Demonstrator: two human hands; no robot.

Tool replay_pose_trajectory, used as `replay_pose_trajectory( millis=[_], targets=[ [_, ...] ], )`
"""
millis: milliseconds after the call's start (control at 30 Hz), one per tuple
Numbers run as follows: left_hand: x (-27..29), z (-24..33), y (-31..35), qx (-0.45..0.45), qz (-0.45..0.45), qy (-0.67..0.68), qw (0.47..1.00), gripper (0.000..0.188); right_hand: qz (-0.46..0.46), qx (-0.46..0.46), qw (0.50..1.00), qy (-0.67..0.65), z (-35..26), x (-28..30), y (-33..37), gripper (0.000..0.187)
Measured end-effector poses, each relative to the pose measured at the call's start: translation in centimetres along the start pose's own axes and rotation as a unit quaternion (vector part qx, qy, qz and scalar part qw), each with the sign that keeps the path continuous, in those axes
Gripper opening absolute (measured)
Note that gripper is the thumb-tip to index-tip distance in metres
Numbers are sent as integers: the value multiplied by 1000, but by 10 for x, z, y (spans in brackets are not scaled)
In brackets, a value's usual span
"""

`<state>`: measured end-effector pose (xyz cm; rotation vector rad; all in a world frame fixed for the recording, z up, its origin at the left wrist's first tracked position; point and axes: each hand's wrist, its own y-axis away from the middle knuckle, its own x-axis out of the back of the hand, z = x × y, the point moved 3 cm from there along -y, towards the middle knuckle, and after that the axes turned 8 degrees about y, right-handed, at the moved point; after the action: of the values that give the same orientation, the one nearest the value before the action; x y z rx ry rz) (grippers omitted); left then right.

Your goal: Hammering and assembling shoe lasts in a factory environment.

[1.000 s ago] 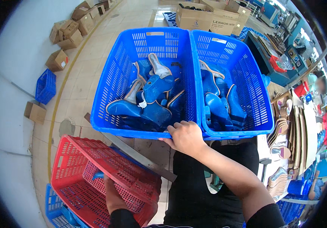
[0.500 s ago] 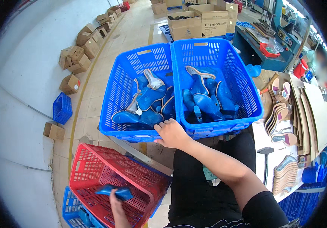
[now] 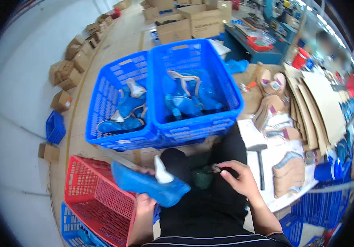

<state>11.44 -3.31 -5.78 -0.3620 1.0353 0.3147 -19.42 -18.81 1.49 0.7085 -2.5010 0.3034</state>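
My left hand [image 3: 145, 202] grips a blue shoe last [image 3: 144, 183] from underneath, above my lap and beside the red crate [image 3: 115, 197]. A white piece [image 3: 161, 171] stands up on the last's upper side. Over my right thigh, my right hand [image 3: 240, 181] is closed, thumb and fingers toward each other around a small greyish-brown thing [image 3: 215, 168] too blurred to name. Just behind that thing lies a dark green object [image 3: 202, 179] between my legs. Ahead stand two blue crates, the left crate [image 3: 97, 103] and the right crate [image 3: 232, 92], both holding several blue lasts [image 3: 187, 106].
To the right, a white-covered table [image 3: 251, 133] bears a hammer [image 3: 261, 166], stacked insoles [image 3: 288, 175] and tall cardboard sheets [image 3: 327, 107]. Lower left, another blue crate [image 3: 68, 220] stands below the red one. Cardboard boxes [image 3: 62, 101] line the left wall.
My left hand has lifted the blue last out of the red crate to above my lap. My right hand has left the blue crate's rim and come back over my thigh.
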Motion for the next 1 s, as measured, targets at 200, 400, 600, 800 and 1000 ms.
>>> replay_pose_trajectory(
  millis=[200, 400, 600, 800, 1000],
  targets=[
    [-62, -124, -33, 109, -51, -96, 988, 76, 140, -153, 972, -111, 65, 30, 78, 24],
    [-76, -138, -23, 111, -42, -224, 967, 61, 156, -197, 949, -190, 79, 25, 104, 25],
    [-67, -134, -14, 72, 66, -223, 970, 56, 103, -154, 961, -206, 78, 15, 82, 28],
    [-53, -129, -18, 115, 84, -221, 965, 56, 101, 3, 988, -120, 39, 7, 37, 53],
    [-50, -58, -38, 63, 127, 41, 989, 59, 53, 46, 995, -76, 19, -8, 2, 51]
  ],
)
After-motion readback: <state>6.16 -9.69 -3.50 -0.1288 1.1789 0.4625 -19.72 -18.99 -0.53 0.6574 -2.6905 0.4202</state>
